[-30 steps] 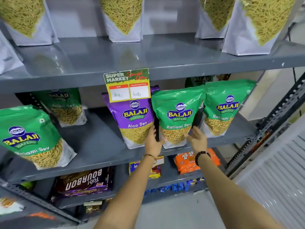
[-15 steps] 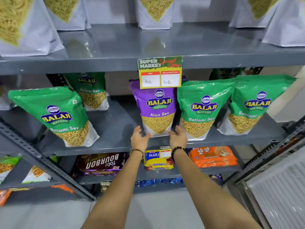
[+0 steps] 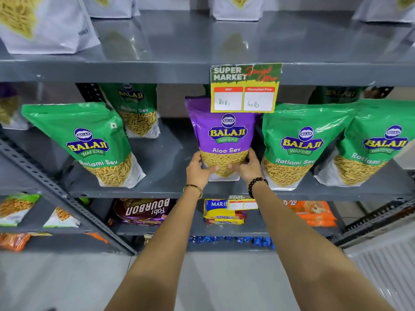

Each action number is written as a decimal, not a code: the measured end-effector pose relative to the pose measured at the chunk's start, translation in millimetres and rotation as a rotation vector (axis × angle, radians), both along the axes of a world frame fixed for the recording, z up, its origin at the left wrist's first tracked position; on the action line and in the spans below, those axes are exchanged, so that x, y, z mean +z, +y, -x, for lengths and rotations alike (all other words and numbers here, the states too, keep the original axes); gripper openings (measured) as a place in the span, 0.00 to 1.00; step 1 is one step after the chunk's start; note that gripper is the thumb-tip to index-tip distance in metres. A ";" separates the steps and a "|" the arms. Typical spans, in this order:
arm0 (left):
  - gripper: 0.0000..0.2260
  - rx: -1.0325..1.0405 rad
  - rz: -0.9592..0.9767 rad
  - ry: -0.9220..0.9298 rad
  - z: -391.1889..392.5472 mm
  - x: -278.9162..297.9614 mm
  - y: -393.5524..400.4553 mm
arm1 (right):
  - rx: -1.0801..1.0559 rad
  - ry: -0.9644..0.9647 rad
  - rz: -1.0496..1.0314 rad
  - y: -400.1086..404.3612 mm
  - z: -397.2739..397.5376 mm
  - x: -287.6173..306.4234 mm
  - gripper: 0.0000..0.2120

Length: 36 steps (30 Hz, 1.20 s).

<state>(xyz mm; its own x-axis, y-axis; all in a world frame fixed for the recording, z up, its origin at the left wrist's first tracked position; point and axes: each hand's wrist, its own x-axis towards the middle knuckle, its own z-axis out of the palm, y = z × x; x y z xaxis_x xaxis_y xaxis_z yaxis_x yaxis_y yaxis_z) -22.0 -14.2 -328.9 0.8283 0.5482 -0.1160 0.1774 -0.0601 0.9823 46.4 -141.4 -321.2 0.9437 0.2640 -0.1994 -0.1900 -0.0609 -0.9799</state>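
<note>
While the purple pouch reads "BALAJI WAFERS" and "Aloo Sev", the green pouches beside it on the middle shelf read "Ratlami Sev". A price tag on the upper shelf edge, hanging over the purple pouch's top, says "SUPER MARKET", "MRP 80 Rs" and "Discounted Price 40 Rs". Below lie packs marked "BOURBON" and "MARIE". Both arms reach forward and upward. The left hand and right hand grip the pouch's lower corners, thumbs on its front.
</note>
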 end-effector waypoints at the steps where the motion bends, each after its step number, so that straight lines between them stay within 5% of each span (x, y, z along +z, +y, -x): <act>1: 0.25 0.013 -0.002 -0.013 3.5 -0.1 2.9 | 0.008 -0.010 0.012 2.4 2.2 -1.4 0.39; 22: 0.27 0.017 -0.033 -0.143 160.5 15.6 30.9 | 0.232 -0.113 0.014 2.2 131.6 10.3 0.25; 36: 0.22 0.100 -0.227 -0.500 183.9 167.9 51.6 | 0.260 -0.435 -0.167 17.6 145.1 176.5 0.29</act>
<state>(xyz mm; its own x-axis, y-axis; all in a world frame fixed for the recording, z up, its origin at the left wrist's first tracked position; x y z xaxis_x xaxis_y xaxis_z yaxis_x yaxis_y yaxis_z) -205.9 37.4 -161.0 0.6945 0.5927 0.4078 -0.2913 -0.2867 0.9127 -98.7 -123.8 -144.7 0.8288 0.4952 0.2606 0.2368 0.1115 -0.9651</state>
